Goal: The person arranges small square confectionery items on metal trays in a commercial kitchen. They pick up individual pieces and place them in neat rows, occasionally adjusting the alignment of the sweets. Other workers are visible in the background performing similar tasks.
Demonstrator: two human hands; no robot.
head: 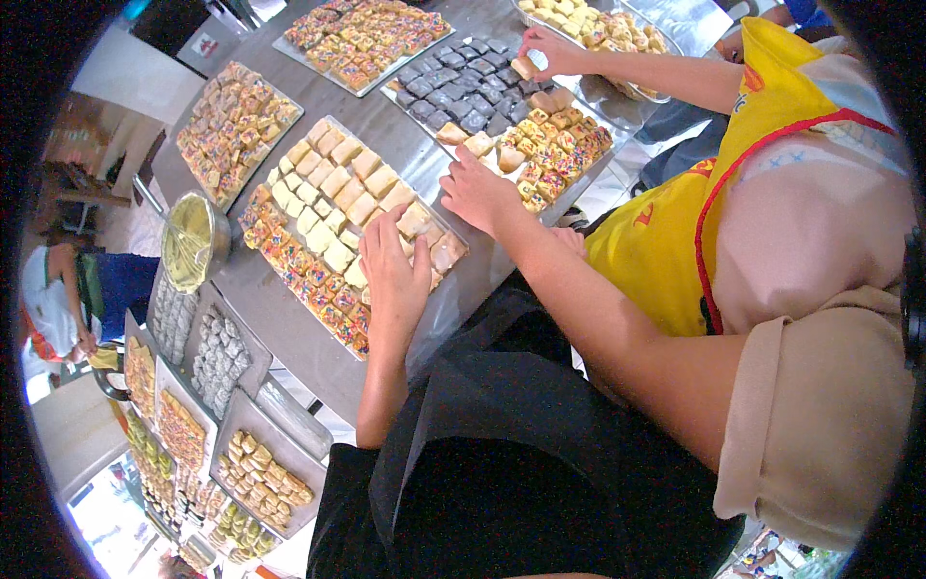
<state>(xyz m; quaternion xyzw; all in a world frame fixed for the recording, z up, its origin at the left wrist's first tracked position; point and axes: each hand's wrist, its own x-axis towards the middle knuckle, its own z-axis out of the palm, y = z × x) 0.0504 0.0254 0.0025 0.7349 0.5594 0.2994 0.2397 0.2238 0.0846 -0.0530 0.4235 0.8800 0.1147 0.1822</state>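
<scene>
My left hand (394,268) is over the near end of a tray (333,336) of small pastries. Its fingers are apart and reach among iced pieces (362,206); no piece is plainly gripped. Cream-topped pieces (318,235) and sprinkled pieces (289,268) lie in rows beside them. My right hand cannot be made out for certain. Part of a hand (571,240) shows behind a beige-sleeved forearm; whose it is, I cannot tell. That forearm seems to belong to the person in the yellow apron, whose hand (477,188) is at the neighbouring tray.
The person in the yellow apron (651,246) also holds a pastry (524,69) above a tray of dark-coated pieces (463,87). More pastry trays (289,145) lie on the metal table (318,90). A bowl of yellow cream with a whisk (194,242) stands at left, near another person (72,289).
</scene>
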